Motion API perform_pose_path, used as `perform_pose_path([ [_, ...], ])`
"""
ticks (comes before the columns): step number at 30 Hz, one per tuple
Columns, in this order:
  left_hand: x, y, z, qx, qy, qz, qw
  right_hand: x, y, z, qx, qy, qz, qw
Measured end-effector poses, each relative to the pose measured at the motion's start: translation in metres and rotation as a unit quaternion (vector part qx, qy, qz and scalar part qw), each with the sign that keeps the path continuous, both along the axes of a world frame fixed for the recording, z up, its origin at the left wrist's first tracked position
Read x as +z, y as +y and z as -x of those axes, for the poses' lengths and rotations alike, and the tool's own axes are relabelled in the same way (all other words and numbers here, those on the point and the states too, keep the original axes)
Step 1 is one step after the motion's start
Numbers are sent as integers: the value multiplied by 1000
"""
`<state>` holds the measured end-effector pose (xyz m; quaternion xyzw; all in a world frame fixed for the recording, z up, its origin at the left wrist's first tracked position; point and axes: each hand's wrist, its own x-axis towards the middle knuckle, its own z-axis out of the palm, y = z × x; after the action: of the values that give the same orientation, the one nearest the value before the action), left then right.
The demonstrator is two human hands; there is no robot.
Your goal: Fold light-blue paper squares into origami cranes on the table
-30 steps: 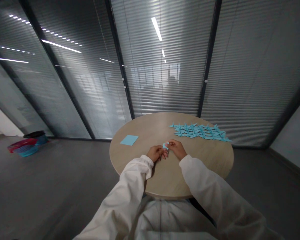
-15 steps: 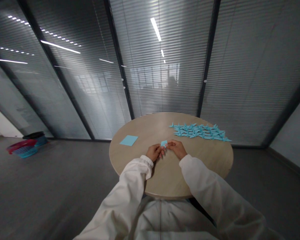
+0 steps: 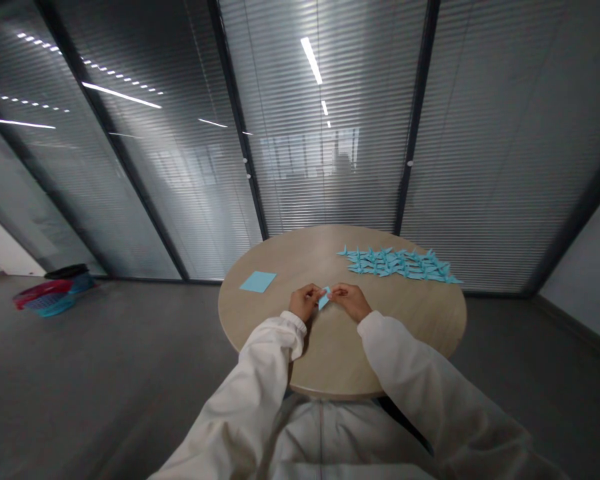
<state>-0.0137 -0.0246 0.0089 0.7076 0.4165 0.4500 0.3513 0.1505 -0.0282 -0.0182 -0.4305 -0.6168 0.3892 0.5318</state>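
Glass partition walls [image 3: 330, 167] with lowered slatted blinds and dark metal frames stand behind a round wood-topped table [image 3: 410, 320]. Strip lights [image 3: 311, 60] reflect in the glass, above a dark grey floor [image 3: 105, 373] with plastic baskets [image 3: 45, 298] at left.

Matt blue paper [image 3: 323, 298], smooth wood-look tabletop [image 3: 275, 257], glossy glass partition [image 3: 330, 167], white cloth sleeves [image 3: 265, 360]

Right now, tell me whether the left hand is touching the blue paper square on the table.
Apart. The head view shows the left hand to the right of the blue paper square, with tabletop visible between them.
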Motion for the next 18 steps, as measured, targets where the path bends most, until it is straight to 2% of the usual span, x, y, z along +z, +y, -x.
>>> perform_pose_path([
  [6, 1, -2, -1, 19, 5, -5, 1000, 5, -6, 4, 41, 7, 11, 999],
  [9, -1, 0, -1, 15, -2, 12, 1000, 7, -8, 3, 8, -36, -11, 999],
  [12, -7, 5, -2, -21, -31, 55, 998, 9, -9, 0, -33, -89, -30, 995],
  [18, -16, 12, -2, -71, -75, 109, 989, 8, -6, -2, -49, -89, -28, 994],
])
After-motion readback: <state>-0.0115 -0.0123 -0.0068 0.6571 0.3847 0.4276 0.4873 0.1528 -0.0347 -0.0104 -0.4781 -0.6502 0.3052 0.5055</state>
